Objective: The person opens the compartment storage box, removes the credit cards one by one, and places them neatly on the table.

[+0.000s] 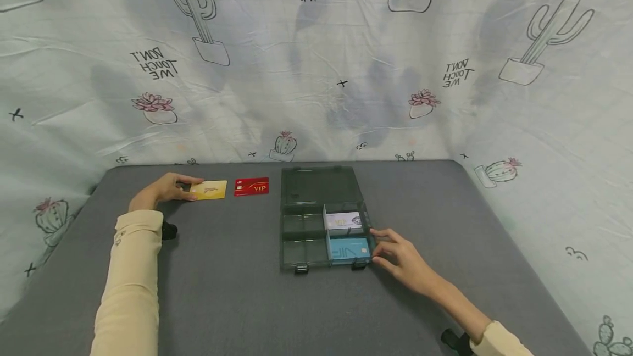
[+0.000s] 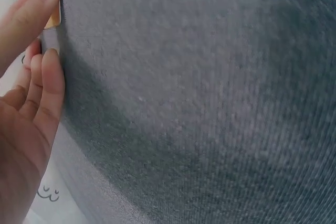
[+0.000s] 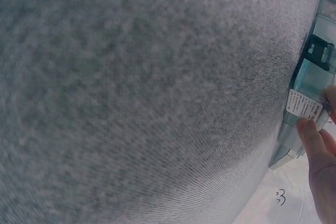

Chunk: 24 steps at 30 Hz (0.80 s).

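Left hand (image 1: 167,187) pinched yellow card (image 1: 211,190) by left end — card on counter (image 1: 222,301), long axis left-to-right, right end toward red card (image 1: 251,186). Right hand's (image 1: 407,268) fingers, unclenched, touched translucent box's right side (image 1: 367,217).

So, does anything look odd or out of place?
Nothing looks spilled or damaged. The blue card in the box seems upside down: its lettering looks inverted, unlike the red card. Lettering on the backdrop looks mirrored.

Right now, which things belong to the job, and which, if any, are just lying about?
Job:
yellow card, held by the left hand
red card, likely
divided box, touched by the right hand
white card and blue card inside

Only background:
gray tabletop
printed cloth
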Each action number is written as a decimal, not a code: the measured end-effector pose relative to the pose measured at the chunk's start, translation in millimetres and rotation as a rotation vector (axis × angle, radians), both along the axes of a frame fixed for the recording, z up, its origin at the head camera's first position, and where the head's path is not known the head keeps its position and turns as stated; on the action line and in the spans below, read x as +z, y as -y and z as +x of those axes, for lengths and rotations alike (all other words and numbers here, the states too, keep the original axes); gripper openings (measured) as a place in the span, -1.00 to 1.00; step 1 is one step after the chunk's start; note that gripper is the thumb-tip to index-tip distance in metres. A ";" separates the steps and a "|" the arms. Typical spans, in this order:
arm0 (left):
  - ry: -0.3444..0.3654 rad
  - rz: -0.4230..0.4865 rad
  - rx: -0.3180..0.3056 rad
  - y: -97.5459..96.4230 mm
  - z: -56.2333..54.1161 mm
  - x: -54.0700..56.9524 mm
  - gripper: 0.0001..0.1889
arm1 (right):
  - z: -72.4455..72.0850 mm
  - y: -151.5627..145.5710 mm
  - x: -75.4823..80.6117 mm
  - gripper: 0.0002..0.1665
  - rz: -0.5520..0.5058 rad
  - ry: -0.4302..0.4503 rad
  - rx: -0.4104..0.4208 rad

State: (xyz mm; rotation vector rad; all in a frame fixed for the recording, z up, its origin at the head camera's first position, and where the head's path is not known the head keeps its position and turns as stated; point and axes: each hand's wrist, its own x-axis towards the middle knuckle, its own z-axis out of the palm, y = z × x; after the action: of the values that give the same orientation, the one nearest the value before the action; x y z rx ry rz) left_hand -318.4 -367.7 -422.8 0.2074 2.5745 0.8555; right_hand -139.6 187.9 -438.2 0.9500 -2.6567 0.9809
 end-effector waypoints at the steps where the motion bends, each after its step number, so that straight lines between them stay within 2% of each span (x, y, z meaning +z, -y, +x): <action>1: -0.005 0.001 -0.005 0.2 0.3 0.1 -0.34 | 0.1 -0.1 -0.2 -0.88 0.000 -0.002 -0.001; 5: -0.031 -0.001 -0.001 0.8 1.5 1.2 -0.31 | 0.1 -0.5 -0.5 -0.88 -0.005 -0.007 0.003; 13: -0.069 0.057 0.038 -1.9 3.1 5.5 -0.28 | 0.9 -1.4 -0.1 -0.88 0.002 -0.010 -0.017; 18: -0.095 0.036 0.043 -2.1 4.4 5.7 -0.33 | 1.4 -1.2 0.6 -0.89 0.007 0.004 -0.019; 24: -0.091 0.007 0.055 1.6 4.7 7.0 -0.31 | 0.5 -0.2 -0.2 -0.87 -0.004 0.002 -0.014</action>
State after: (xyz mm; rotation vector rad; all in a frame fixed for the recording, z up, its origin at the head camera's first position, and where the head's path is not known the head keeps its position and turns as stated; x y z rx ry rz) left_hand -313.8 -369.2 -415.8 0.1823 2.6734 0.8943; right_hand -139.1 188.1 -438.4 0.9292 -2.6585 0.9838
